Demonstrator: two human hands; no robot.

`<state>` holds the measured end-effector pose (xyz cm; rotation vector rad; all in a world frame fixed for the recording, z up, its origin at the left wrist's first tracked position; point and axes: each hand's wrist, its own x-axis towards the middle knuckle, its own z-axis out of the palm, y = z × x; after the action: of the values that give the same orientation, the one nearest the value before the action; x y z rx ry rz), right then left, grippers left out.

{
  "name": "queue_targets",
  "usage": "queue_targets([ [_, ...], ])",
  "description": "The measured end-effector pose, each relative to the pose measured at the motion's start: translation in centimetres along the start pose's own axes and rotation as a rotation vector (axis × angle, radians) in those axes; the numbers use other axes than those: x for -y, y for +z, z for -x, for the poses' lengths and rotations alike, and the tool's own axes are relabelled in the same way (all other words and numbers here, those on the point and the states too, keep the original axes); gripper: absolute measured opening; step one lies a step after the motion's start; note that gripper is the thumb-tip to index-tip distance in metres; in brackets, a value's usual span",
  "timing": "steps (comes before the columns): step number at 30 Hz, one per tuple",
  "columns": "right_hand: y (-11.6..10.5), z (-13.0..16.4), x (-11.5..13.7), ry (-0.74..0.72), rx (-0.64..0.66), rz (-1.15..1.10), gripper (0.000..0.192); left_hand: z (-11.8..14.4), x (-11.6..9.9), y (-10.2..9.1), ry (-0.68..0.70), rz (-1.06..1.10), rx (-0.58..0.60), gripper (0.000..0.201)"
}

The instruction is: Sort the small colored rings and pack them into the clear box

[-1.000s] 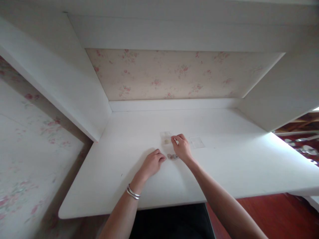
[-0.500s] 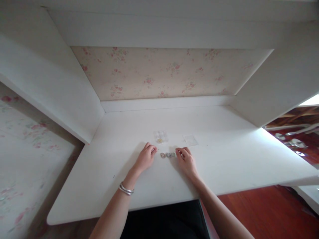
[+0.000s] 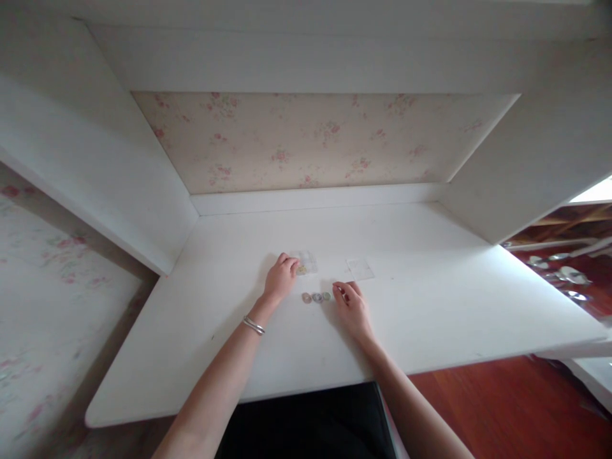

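On the white desk (image 3: 430, 306) stands a small clear plastic box (image 3: 308, 260) with a yellowish round piece in it. My left hand (image 3: 280, 279), a bracelet on its wrist, reaches to the box's left side with its fingertips at the box. Whether it grips anything is too small to tell. Three small round pieces (image 3: 316, 298) lie in a row just in front of the box. My right hand (image 3: 351, 307) rests on the desk with its fingertips beside the rightmost piece. A clear flat lid (image 3: 360, 268) lies to the right of the box.
White side panels (image 3: 119, 166) wall in the desk on both sides, and a floral back wall (image 3: 315, 140) closes it at the rear under a shelf. A red wooden floor (image 3: 502, 408) shows at the lower right. A dark gap (image 3: 306, 421) lies below the front edge.
My left hand has moved forward from beside the row of round pieces to the clear box. My right hand came back from the box to the row's right end.
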<state>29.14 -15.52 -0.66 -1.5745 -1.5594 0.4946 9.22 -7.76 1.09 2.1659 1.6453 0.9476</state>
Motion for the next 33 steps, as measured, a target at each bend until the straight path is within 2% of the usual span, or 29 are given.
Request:
queue_targets([
  [4, -0.1, -0.1, -0.1, -0.011, 0.017, 0.021, 0.031, 1.4, 0.4, -0.5, -0.015, 0.087, -0.062, 0.021],
  [8, -0.3, 0.3, 0.4, -0.055, 0.041, 0.056, 0.028, 3.5, 0.3, -1.6, -0.015, 0.203, -0.003, 0.021],
  [14, 0.1, 0.9, 2.1, -0.389, 0.202, 0.206, 0.023, 6.2, -0.2, -2.7, -0.047, 0.281, 0.084, 0.023],
  [17, 0.4, 0.7, 3.0, -0.477, 0.263, 0.312, 0.022, 6.3, -0.1, -2.9, -0.049, 0.292, 0.097, 0.023],
  [22, 0.9, 0.3, 3.5, -0.521, 0.313, 0.38, 0.022, 6.2, 0.1, -2.7, -0.059, 0.278, 0.112, 0.021],
  [33, 1.4, 0.4, 2.6, -0.507, 0.284, 0.369, 0.021, 6.6, -0.5, -2.6, -0.013, 0.197, 0.13, 0.02],
])
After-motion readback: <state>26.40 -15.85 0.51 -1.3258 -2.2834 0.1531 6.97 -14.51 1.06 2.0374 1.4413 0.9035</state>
